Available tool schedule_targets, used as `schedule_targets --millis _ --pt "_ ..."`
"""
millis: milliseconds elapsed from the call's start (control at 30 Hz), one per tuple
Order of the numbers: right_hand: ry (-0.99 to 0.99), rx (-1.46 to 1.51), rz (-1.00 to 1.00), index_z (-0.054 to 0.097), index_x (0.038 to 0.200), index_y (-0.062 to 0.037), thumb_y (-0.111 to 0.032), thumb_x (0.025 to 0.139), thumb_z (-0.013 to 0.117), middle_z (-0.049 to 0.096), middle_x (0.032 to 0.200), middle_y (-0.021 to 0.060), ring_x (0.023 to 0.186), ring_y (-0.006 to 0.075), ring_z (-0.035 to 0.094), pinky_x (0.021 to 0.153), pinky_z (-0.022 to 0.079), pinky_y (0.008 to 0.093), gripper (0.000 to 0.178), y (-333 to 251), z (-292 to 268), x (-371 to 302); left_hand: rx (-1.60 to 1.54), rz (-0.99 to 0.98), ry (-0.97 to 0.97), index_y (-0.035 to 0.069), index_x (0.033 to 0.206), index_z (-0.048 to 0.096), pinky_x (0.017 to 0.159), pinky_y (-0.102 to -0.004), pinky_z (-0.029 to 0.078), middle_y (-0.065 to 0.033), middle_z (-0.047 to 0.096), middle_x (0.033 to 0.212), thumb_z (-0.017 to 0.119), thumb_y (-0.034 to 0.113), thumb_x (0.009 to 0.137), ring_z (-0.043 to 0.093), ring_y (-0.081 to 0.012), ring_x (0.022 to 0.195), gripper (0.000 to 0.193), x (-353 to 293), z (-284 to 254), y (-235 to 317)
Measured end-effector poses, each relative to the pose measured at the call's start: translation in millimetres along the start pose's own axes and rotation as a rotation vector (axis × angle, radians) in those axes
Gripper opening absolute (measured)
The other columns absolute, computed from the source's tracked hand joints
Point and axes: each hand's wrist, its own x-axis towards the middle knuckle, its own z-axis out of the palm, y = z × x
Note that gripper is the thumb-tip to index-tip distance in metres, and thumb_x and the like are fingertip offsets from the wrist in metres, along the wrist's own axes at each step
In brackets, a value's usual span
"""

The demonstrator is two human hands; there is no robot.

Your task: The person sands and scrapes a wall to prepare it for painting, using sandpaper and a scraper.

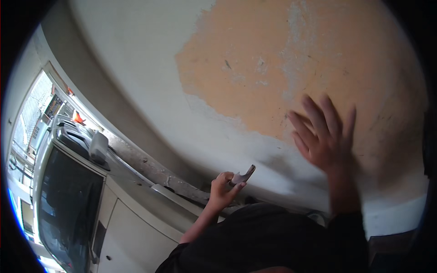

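My left hand (222, 190) is closed on a small curled grey sheet (244, 176) that looks like sandpaper; it is held away from the wall, and its tip sticks out past my fingers. My right hand (326, 136) is raised in front of the wall, fingers spread, holding nothing. Its fingertips are slightly blurred, and I cannot tell whether they touch the surface. The wall (150, 54) is off-white, with a large bare orange patch (246, 68) where the coating is gone. Grey scuffs and scratches mark that patch, and its edge is ragged.
A light-coloured vehicle (136, 223) with a dark windscreen (68, 204) and a side mirror (98, 148) stands close on the left. A rough ledge (150, 164) runs between it and the wall. Farther left is a bright opening (38, 95). A dark object (391, 248) sits at the lower right.
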Motion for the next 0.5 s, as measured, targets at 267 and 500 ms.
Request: schedule_targets --millis 267,500 --pt "-0.090 -0.081 0.538 0.052 0.117 -0.0145 -0.039 0.080 0.064 0.038 0.131 0.0269 0.130 0.0496 0.027 0.102 0.011 0.0721 0.046 -53 48 -281 -0.291 -0.024 -0.389 0.002 0.093 0.057 0.078 -0.0275 0.048 -0.0045 0.066 0.089 0.074 0.006 0.080 0.059 -0.0091 0.086 0.022 -1 30 -17" --pt "-0.483 -0.008 0.817 0.049 0.124 -0.0103 -0.035 0.076 0.068 0.035 0.131 0.0315 0.126 0.0524 0.030 0.104 0.020 0.0667 0.057 -151 62 -275 -0.140 0.231 -0.641 0.002 0.094 0.059 0.078 -0.0278 0.047 -0.0061 0.065 0.088 0.078 0.001 0.071 0.059 -0.0114 0.087 0.030 50 35 -64"
